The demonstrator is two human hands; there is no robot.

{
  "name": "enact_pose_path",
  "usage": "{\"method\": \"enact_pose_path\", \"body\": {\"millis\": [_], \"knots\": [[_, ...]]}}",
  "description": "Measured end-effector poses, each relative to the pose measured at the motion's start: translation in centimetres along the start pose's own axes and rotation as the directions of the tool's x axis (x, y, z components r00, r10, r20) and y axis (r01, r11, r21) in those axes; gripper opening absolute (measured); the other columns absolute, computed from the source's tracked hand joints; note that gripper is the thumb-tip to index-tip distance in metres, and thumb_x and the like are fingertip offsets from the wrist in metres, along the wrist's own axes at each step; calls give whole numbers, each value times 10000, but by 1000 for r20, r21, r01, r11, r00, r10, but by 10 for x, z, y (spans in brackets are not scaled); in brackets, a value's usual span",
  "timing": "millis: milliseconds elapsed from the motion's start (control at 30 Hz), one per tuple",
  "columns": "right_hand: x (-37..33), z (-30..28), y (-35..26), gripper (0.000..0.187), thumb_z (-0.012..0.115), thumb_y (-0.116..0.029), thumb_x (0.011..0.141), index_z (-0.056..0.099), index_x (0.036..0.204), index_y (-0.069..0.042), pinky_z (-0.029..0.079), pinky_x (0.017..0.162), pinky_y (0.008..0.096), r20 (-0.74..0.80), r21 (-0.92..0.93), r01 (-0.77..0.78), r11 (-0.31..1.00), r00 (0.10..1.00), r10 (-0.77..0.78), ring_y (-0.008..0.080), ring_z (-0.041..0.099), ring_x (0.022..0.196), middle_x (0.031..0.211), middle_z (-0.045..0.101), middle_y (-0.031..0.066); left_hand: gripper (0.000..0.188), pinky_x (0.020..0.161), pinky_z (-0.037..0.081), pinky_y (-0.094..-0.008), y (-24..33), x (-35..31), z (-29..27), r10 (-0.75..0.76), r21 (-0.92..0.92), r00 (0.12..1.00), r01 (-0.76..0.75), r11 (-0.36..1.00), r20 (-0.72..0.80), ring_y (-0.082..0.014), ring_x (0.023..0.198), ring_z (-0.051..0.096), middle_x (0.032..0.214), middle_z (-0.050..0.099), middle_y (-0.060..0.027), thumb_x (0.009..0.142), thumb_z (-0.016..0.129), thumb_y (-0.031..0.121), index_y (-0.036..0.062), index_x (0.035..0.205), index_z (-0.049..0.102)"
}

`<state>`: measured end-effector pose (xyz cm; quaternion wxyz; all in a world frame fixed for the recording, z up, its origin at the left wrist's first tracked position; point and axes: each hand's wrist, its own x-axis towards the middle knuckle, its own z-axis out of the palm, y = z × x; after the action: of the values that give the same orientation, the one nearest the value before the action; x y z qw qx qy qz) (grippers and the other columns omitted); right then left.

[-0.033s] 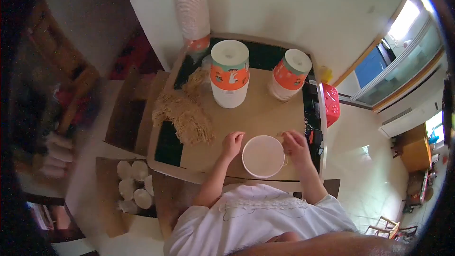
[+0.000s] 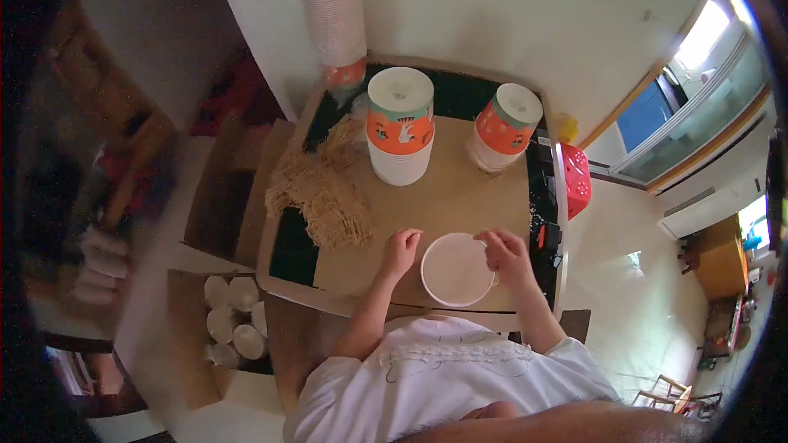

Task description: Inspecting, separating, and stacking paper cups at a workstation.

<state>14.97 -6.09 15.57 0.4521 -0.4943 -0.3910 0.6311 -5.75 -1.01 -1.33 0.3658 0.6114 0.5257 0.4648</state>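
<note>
A white round paper tub (image 2: 457,272) stands near the table's front edge, its round white top facing up. A small pale loop (image 2: 496,280) sticks out at its right rim. Just left of the tub is my left hand (image 2: 400,253), thumb and fingertips pinched together. My right hand (image 2: 508,256) is over the tub's upper right rim, its fingers curled into a pinch. Anything thin in either pinch is too small to make out. Behind them stand a tall stack of orange-and-green printed paper tubs (image 2: 401,127) and a smaller similar stack (image 2: 507,127).
Brown fibrous strands (image 2: 324,193) lie on the table's left side. A tall stack of white tubs (image 2: 336,25) stands at the back left corner. Below left, a cardboard box (image 2: 187,303) holds several white tubs. Dark small items (image 2: 548,236) and a red basket (image 2: 576,180) are at the right edge.
My right hand has moved left, from beside the tub to over its upper right rim. My left hand stays almost where it was, still pinched.
</note>
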Motion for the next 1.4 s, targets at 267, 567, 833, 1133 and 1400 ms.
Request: {"method": "enact_pose_path", "body": {"millis": [267,567,833,1133,1400], "knots": [[18,10,59,215,490,-194,871,608,912,-18,286,469,164,42,-387,0,922,999,17,29,355,520,618,440,-52,99,596,466,-320,33,-29,-9,-135,38,985,131,991,108,-211,655,584,748,591,-111,751,597,113,19,783,593],[1,29,-18,241,468,-177,879,591,904,29,394,524,199,-15,-60,139,988,990,-140,71,480,575,638,506,-2,109,665,458,-353,38,-4,8,155,304,960,-223,926,234,-261,734,553,754,549,-92,694,571,36,48,791,617],[-15,44,-80,209,451,-132,878,567,910,39,327,465,191,-37,27,347,938,938,-346,58,399,504,601,452,-5,105,698,456,-361,46,9,30,124,342,945,-229,912,303,-261,803,544,804,541,-96,710,549,33,61,792,608],[-42,39,-120,199,441,-154,880,559,874,6,251,429,181,43,310,402,862,899,-435,28,334,473,562,372,-50,100,691,458,-361,35,5,37,169,371,964,-237,898,207,-262,799,541,797,539,-91,714,541,35,69,779,609],[19,17,69,217,486,-200,866,598,858,-15,406,516,198,74,-29,-141,990,987,143,62,475,568,649,505,-14,118,621,448,-341,21,0,30,101,160,987,-120,980,122,-252,681,553,733,556,-111,764,565,112,61,852,626]]}}
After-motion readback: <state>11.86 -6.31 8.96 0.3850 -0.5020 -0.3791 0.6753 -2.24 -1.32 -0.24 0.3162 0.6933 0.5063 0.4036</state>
